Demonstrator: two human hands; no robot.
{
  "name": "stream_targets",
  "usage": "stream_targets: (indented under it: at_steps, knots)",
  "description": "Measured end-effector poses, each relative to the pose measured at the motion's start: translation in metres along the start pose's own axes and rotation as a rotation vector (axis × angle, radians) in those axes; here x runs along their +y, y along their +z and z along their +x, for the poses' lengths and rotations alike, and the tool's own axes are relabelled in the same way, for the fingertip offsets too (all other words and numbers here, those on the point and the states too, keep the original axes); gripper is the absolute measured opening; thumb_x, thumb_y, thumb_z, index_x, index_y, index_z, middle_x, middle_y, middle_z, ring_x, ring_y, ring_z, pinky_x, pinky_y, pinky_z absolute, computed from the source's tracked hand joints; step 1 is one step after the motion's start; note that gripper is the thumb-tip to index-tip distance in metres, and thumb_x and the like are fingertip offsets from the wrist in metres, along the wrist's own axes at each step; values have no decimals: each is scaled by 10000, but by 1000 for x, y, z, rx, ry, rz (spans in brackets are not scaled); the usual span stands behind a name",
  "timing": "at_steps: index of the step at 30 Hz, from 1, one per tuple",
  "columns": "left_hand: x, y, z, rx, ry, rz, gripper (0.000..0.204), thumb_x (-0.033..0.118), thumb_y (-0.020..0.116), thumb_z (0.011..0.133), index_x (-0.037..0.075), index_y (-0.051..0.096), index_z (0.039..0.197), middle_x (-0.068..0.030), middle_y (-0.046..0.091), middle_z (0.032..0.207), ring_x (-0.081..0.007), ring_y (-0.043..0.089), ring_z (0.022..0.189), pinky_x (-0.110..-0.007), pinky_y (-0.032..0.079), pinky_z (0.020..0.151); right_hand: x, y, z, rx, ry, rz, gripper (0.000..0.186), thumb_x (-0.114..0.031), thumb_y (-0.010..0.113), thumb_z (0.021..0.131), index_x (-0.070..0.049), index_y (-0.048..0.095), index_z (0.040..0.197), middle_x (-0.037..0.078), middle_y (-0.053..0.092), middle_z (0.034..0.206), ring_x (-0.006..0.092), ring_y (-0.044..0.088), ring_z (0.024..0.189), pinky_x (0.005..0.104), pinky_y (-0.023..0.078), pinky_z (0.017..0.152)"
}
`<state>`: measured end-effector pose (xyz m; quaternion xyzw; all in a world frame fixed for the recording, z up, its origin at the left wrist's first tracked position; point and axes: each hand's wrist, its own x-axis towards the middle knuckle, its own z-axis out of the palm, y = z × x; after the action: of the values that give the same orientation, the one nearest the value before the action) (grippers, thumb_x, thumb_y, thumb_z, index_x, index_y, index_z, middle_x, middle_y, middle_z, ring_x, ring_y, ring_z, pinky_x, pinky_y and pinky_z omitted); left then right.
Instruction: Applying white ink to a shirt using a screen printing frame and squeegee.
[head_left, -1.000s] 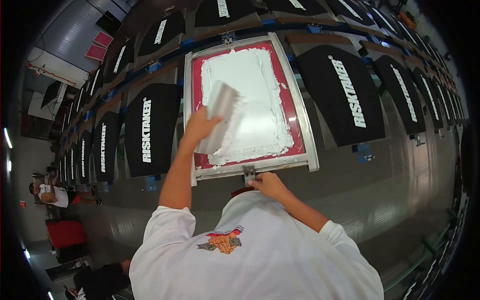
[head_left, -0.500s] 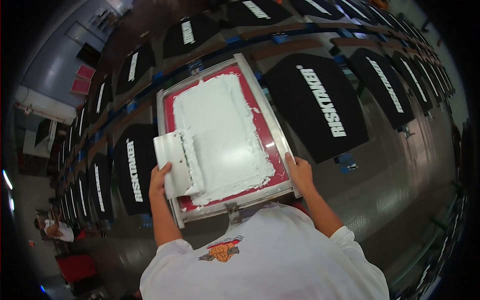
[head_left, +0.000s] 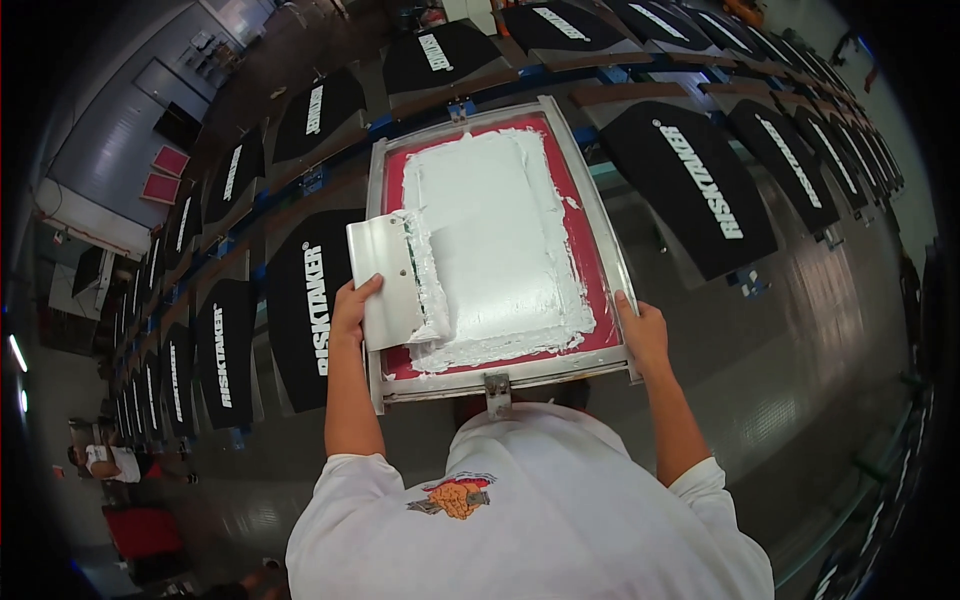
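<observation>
A screen printing frame (head_left: 616, 253) with silver edges, a red border and a thick layer of white ink (head_left: 490, 235) lies in front of me. My left hand (head_left: 356, 304) grips a wide metal squeegee (head_left: 378, 275) at the frame's left side; its right edge is caked with white ink. Whether those fingers also hold the rail beneath is hidden. My right hand (head_left: 638, 327) is closed on the frame's right rail near its lower corner. A metal clamp (head_left: 498, 395) sits at the frame's near edge, just in front of my white shirt.
Long rows of pallets carry black fabric pieces (head_left: 690, 195) with white lettering, left, right and on the far side, along blue metal rails (head_left: 380, 127). A co-worker (head_left: 113, 458) in a white top is at the lower left. Red screens (head_left: 165, 160) stand against the left wall.
My right hand has left the near clamp for the frame's right rail. The squeegee has moved from over the ink to the frame's left edge, then slightly up and rightward in view with the frame.
</observation>
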<state>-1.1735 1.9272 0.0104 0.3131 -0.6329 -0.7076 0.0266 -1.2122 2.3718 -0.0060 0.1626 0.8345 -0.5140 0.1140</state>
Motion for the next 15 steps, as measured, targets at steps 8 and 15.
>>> stream_targets:
  at_steps: [8, 15]
  knots:
    - [-9, 47, 5, 46, -47, -46, 401, 187, 710, 796, -54, 568, 1083, -140, 643, 955, -228, 646, 801, -345, 525, 721, 3, -30, 62, -26, 0, -89, 639, -538, 583, 809, 76, 641, 977, 224, 663, 865, 308, 649, 854, 362, 470, 770]
    - [-40, 64, 20, 71, -29, -125, 407, 174, 726, 783, -60, 567, 1075, -142, 644, 958, -222, 646, 798, -342, 526, 729, 19, -33, 101, -70, -84, -135, 643, -542, 574, 810, 67, 635, 1009, 248, 656, 892, 335, 643, 901, 381, 467, 802]
